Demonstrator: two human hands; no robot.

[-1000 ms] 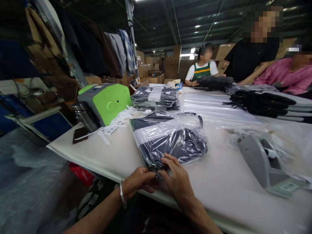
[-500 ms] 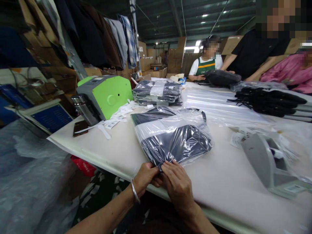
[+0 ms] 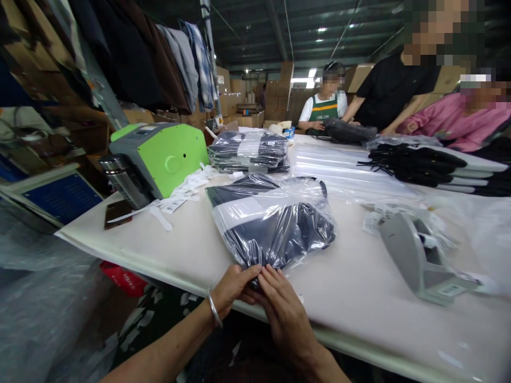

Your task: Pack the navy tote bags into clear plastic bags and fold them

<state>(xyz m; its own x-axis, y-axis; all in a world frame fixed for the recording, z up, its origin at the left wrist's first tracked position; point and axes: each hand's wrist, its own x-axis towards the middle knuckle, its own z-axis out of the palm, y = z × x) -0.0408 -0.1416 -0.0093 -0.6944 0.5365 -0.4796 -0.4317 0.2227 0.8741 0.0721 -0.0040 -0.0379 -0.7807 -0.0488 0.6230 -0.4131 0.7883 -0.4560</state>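
A clear plastic bag [image 3: 275, 229] with a folded dark garment and a pale strip inside lies on the table in front of me. Its near end is bunched up at the table's front edge. My left hand [image 3: 235, 284] pinches that gathered end, thumb on top; a silver bangle circles the wrist. Pressed close beside it, my right hand [image 3: 281, 298] grips the same bunched plastic, its fingers lying over the top. The undersides of both hands are hidden. Behind the bag sits a stack of similar bagged garments [image 3: 249, 151].
At left stand a green and grey machine [image 3: 175, 159], a steel flask [image 3: 122, 181] and a phone [image 3: 117, 214]. White paper strips [image 3: 187, 186] lie beside them. A grey tape dispenser [image 3: 419, 255] is at right. Flat clear bags [image 3: 335, 165] and dark garments [image 3: 431, 165] lie farther back, near several people.
The view has shifted slightly, so most things appear farther left. Both hands stay on the gathered plastic; the right hand's fingers have flattened and drawn closer to the left thumb.
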